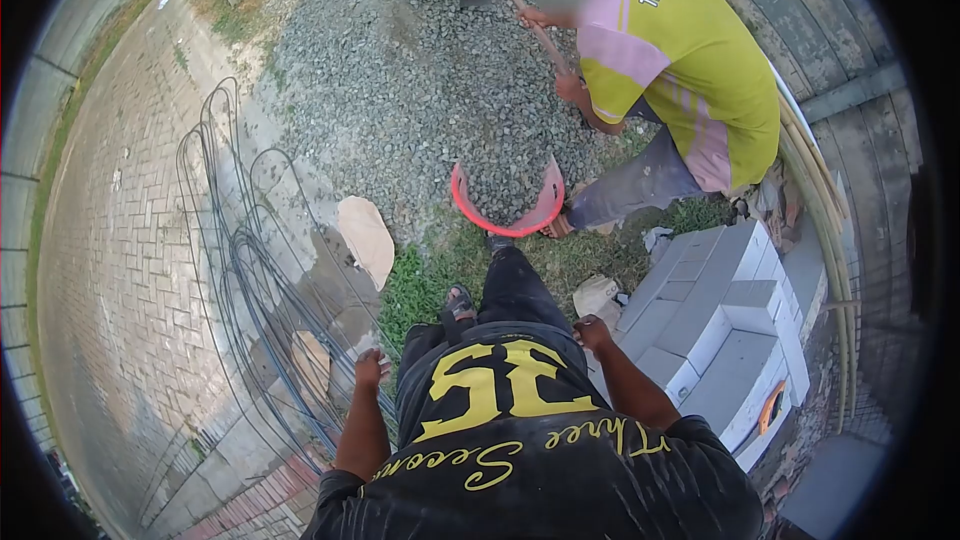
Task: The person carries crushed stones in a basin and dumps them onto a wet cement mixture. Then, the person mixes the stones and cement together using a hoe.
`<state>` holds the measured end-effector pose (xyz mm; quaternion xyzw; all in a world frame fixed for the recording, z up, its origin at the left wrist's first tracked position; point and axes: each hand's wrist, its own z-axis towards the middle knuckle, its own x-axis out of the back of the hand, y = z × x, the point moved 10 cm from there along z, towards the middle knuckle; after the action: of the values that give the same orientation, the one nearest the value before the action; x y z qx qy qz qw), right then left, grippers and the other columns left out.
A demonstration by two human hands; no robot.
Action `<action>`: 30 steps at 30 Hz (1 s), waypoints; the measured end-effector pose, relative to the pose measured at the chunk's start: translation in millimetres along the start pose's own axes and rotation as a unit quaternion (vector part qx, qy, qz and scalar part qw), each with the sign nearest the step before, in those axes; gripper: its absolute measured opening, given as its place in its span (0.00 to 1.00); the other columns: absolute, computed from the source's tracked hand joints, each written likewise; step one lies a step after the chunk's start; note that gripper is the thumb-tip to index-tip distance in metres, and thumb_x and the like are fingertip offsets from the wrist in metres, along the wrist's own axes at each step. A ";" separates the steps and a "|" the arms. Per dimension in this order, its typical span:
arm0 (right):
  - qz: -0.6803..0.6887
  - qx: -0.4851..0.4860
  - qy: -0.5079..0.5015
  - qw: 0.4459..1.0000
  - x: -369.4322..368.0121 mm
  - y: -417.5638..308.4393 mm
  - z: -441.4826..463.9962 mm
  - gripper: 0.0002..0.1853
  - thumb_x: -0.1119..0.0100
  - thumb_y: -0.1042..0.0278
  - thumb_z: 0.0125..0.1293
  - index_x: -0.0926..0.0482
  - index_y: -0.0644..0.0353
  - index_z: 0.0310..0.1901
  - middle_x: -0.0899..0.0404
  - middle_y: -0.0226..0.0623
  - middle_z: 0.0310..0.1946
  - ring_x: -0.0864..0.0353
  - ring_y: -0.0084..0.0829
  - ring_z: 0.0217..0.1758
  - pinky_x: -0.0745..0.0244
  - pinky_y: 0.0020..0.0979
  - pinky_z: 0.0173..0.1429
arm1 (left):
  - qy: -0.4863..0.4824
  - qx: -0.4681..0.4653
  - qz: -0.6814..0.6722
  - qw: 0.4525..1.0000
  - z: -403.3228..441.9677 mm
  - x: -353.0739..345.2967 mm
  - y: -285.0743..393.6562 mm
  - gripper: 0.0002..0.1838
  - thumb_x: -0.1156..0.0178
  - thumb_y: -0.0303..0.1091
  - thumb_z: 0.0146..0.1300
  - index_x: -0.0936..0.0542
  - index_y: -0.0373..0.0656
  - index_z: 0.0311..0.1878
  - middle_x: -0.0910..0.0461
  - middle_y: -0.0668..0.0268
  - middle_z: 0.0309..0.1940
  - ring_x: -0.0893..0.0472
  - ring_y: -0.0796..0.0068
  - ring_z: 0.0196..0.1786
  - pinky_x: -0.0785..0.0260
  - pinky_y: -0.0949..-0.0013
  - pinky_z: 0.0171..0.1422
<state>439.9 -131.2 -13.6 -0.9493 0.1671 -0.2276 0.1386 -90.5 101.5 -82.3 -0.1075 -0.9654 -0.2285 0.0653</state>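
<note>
My left hand hangs by my left side with its fingers loosely bent and apart, and nothing shows in it. Near it are loops of dark cable or thin rod. My right hand is beside my right hip, fingers curled in, with no object visible. A pink-red, scoop-shaped plastic basket rests in front of my foot, its open side toward the gravel. A crouching co-worker grips a hoe with both hands, its blade on the gravel.
Light grey blocks are stacked at my right, with an orange-handled tool on them. Bamboo poles lie along the right wall. A pale, flat piece lies left of the grass. Brick paving runs along the left.
</note>
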 end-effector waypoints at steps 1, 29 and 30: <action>0.004 0.004 -0.005 1.000 -2.0 -3.0 2.0 0.09 0.46 0.66 0.59 0.26 0.59 0.40 0.23 0.33 0.24 0.26 0.24 0.22 0.32 0.27 0.24 | 0.000 -0.005 -0.005 1.000 1.1 -1.0 0.5 0.26 0.48 0.43 0.65 0.34 0.39 0.62 0.23 0.61 0.47 0.21 0.68 0.37 0.29 0.67 0.37; -0.028 0.022 -0.023 0.999 -4.7 -21.1 23.4 0.08 0.48 0.66 0.62 0.27 0.57 0.42 0.22 0.34 0.27 0.21 0.28 0.22 0.25 0.30 0.27 | -0.005 -0.010 -0.035 0.999 2.5 10.3 -19.5 0.27 0.48 0.42 0.65 0.36 0.39 0.64 0.24 0.60 0.50 0.21 0.67 0.38 0.29 0.63 0.39; -0.028 0.021 -0.023 0.999 -5.9 -21.6 21.3 0.08 0.48 0.66 0.62 0.27 0.57 0.42 0.22 0.34 0.27 0.21 0.28 0.22 0.25 0.30 0.27 | -0.004 -0.008 -0.030 1.000 1.6 9.4 -22.0 0.27 0.48 0.43 0.65 0.36 0.40 0.63 0.24 0.60 0.50 0.21 0.67 0.38 0.29 0.63 0.40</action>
<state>450.6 -105.5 -26.8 -0.9554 0.1321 -0.2133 0.1560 -104.9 84.6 -91.5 -0.0796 -0.9667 -0.2372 0.0540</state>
